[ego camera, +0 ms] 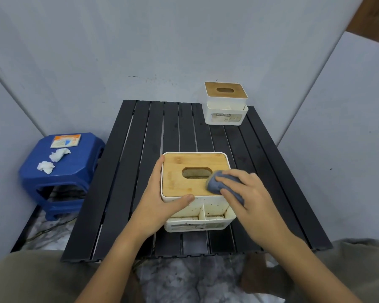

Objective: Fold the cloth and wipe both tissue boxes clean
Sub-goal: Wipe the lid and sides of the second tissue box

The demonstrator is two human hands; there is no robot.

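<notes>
A white tissue box with a bamboo lid (pixel 184 167) stands near the front of the black slatted table (pixel 140 149); its front compartments are speckled with dirt. My left hand (pixel 160 197) grips its left side, thumb along the front rim. My right hand (pixel 247 193) holds a folded blue-grey cloth (pixel 216 182) and presses it on the lid's right front corner. A second white tissue box with a bamboo lid (pixel 225 103) stands at the table's far right corner.
A blue plastic stool (pixel 59 171) stands left of the table with a small printed packet (pixel 65 141) and two crumpled white tissues (pixel 53 160) on it. Grey walls close in behind and on both sides. My knees are at the bottom corners.
</notes>
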